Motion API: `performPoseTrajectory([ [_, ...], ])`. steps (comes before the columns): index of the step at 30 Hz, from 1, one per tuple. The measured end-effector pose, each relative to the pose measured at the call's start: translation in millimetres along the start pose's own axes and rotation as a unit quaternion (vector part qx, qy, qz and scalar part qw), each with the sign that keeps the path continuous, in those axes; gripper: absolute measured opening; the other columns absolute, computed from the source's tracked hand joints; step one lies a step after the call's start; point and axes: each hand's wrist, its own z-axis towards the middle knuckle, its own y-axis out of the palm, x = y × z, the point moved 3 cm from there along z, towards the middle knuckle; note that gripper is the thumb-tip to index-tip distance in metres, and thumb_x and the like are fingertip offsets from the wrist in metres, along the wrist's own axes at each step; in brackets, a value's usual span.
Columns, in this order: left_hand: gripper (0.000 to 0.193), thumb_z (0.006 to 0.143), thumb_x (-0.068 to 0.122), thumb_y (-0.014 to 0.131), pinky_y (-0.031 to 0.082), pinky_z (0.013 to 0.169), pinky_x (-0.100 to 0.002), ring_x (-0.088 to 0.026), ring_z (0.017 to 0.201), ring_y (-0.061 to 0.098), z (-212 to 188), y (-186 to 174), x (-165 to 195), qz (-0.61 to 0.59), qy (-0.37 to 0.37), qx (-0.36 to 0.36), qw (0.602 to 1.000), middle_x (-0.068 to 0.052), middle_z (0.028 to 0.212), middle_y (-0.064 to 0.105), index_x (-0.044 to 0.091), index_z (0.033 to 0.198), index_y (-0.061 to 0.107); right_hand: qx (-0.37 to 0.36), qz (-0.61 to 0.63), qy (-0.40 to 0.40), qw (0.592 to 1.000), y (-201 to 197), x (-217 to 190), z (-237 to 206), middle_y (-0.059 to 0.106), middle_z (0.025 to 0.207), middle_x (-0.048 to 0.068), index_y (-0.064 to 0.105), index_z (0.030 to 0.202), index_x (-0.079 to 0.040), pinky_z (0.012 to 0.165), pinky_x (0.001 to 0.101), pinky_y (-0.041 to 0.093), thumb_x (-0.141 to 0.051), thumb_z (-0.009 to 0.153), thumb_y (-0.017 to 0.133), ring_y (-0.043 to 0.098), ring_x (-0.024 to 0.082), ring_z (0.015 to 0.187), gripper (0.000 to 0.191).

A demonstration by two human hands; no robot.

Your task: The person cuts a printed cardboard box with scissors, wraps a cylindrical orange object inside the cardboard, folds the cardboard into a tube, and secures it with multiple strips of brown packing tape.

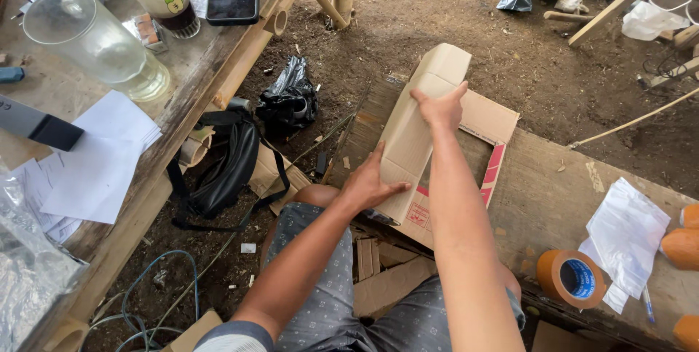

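L hand (369, 182) flat on near end of cardboard box (415, 133), fingers spread. R hand (439, 107) gripping box far edge. Box tilted on wooden desk (553, 192); tape roll (571, 278) well apart, R side.

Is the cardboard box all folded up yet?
Not yet. The cardboard box already has its long sides folded into a tube shape. The left hand presses its near end and the right hand grips the far end. One flap lies flat, and the brown tape roll sits unused on the bench.
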Motion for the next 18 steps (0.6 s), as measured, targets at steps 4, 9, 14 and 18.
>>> performPoseTrajectory([
  [4, 0.127, 0.067, 0.056, 0.082, 0.048, 0.108, -0.044, -0.04, 0.127, 0.06, -1.8, -6.1, -0.2, -0.028, -0.042, -0.033, 0.998, -0.026, 0.14, 0.06, 0.011, 0.166, 0.017, 0.006, -0.03, -0.017, 0.999, 5.8, -2.0, -0.3, 0.06, 0.139, 0.024, 0.004, 0.163, -0.01, 0.102, 0.0491, 0.049, -0.059, 0.066, 0.09, 0.061, 0.039, 0.125, 0.139],
  [9, 0.129, 0.067, 0.061, 0.084, 0.051, 0.104, -0.044, -0.037, 0.125, 0.064, 5.0, 1.6, -14.6, -0.03, -0.003, -0.007, 1.0, -0.025, 0.141, 0.059, 0.007, 0.162, 0.015, -0.003, -0.023, -0.03, 0.999, 18.4, 5.7, 10.8, 0.054, 0.147, 0.024, -0.001, 0.166, -0.014, 0.109, 0.0489, 0.044, -0.057, 0.067, 0.088, 0.055, 0.039, 0.133, 0.14],
  [14, 0.12, 0.068, 0.067, 0.079, 0.051, 0.105, -0.047, -0.042, 0.128, 0.063, 1.9, 1.0, -31.6, -0.037, 0.101, 0.057, 0.993, -0.027, 0.141, 0.062, 0.003, 0.161, 0.038, 0.011, -0.026, -0.101, 0.994, 43.8, 14.6, 27.7, 0.048, 0.153, 0.028, 0.012, 0.169, -0.01, 0.113, 0.0524, 0.037, -0.061, 0.069, 0.089, 0.048, 0.045, 0.138, 0.136],
  [18, 0.131, 0.065, 0.074, 0.069, 0.057, 0.092, -0.05, -0.048, 0.107, 0.07, 0.3, -8.5, -30.9, 0.041, 0.048, 0.032, 0.997, -0.034, 0.121, 0.07, 0.001, 0.168, 0.033, -0.019, -0.061, -0.047, 0.997, 51.6, 15.1, 33.4, 0.052, 0.146, 0.035, 0.012, 0.173, -0.023, 0.105, 0.0605, 0.042, -0.063, 0.07, 0.09, 0.052, 0.053, 0.13, 0.136],
])
